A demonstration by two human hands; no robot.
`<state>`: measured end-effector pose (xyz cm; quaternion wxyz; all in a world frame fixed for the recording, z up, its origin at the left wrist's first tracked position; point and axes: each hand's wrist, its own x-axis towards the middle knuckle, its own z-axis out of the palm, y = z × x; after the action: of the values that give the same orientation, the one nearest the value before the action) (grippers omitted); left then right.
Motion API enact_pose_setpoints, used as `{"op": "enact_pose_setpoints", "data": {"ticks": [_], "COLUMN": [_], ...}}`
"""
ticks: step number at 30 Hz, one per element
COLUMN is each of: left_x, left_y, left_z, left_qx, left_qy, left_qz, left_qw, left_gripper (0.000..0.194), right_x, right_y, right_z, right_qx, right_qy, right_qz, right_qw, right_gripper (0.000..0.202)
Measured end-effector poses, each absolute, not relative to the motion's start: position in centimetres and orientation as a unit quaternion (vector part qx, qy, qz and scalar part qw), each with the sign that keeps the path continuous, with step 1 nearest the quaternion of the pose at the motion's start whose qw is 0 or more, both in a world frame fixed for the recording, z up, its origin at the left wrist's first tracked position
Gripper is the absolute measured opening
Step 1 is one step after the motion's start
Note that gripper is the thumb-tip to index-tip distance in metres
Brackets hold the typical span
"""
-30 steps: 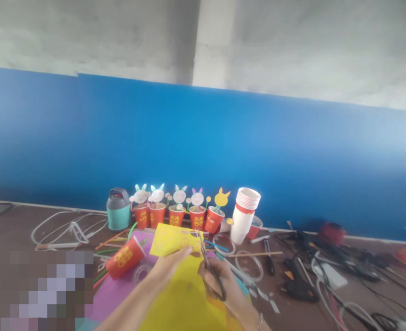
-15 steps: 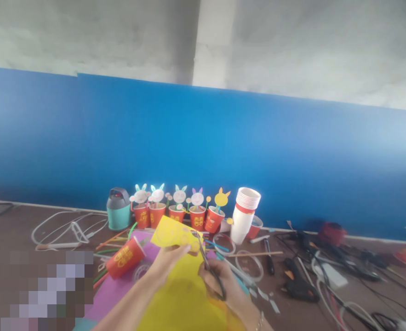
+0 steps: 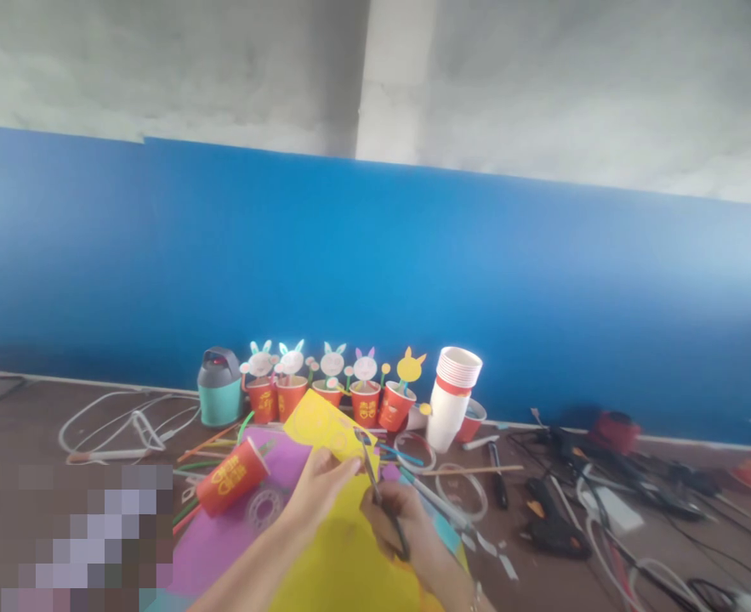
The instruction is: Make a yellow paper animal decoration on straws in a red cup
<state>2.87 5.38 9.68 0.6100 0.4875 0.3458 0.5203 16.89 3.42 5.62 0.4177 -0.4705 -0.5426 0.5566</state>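
Note:
My left hand (image 3: 321, 489) pinches the lower edge of a small yellow sheet (image 3: 320, 422) with faint outlines drawn on it. Closed around the handles of dark-handled scissors (image 3: 373, 480) is my right hand (image 3: 401, 518), and the blades point up at the sheet's right part. Beneath both hands lies a large yellow sheet (image 3: 343, 561), over purple sheets (image 3: 213, 548). A red paper cup (image 3: 233, 477) lies tilted on the purple, beside a white ring-shaped piece (image 3: 264, 507).
Red cups with rabbit faces (image 3: 365, 404) line the back, between a teal container (image 3: 219, 399) and stacked white cups (image 3: 455, 399). On the right are a black glue gun (image 3: 557, 531), a dark-handled tool (image 3: 497, 480) and tangled cables. White cable (image 3: 104, 455) lies left.
The small yellow sheet has tilted, its left part raised. My left hand has shifted slightly right, and my right hand with the scissors has moved slightly left.

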Motion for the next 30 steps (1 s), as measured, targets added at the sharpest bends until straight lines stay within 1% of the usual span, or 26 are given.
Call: {"op": "enact_pose_setpoints", "data": {"ticks": [4,9,14,18,21,25,30], "left_x": [2.9,3.0,2.6,2.3,2.1,1.8,1.4], "left_y": [5.4,5.3,5.7,6.3,6.5,6.7,7.0], "left_z": [9.4,9.4,9.0,8.4,8.3,8.4,9.0], "left_qx": [0.486,0.482,0.501,0.517,0.527,0.542,0.57], "left_qy": [0.345,0.337,0.318,0.316,0.311,0.298,0.301], "left_qz": [0.521,0.52,0.5,0.491,0.476,0.461,0.442], "left_qw": [0.611,0.619,0.631,0.626,0.632,0.636,0.624], "left_gripper": [0.025,0.022,0.022,0.019,0.02,0.024,0.024], "right_x": [16.9,16.8,16.8,16.9,17.1,17.4,17.7], "right_y": [3.9,4.1,4.0,3.7,3.3,3.2,3.3], "right_z": [4.5,3.7,3.8,4.8,5.8,6.3,6.2], "right_qx": [-0.471,-0.461,-0.464,-0.456,-0.451,-0.456,-0.465], "right_qy": [-0.565,-0.55,-0.537,-0.539,-0.539,-0.546,-0.556], "right_qz": [0.528,0.535,0.543,0.557,0.567,0.574,0.575], "right_qw": [0.425,0.445,0.448,0.437,0.43,0.406,0.379], "right_gripper": [0.029,0.032,0.032,0.035,0.037,0.033,0.029]}}
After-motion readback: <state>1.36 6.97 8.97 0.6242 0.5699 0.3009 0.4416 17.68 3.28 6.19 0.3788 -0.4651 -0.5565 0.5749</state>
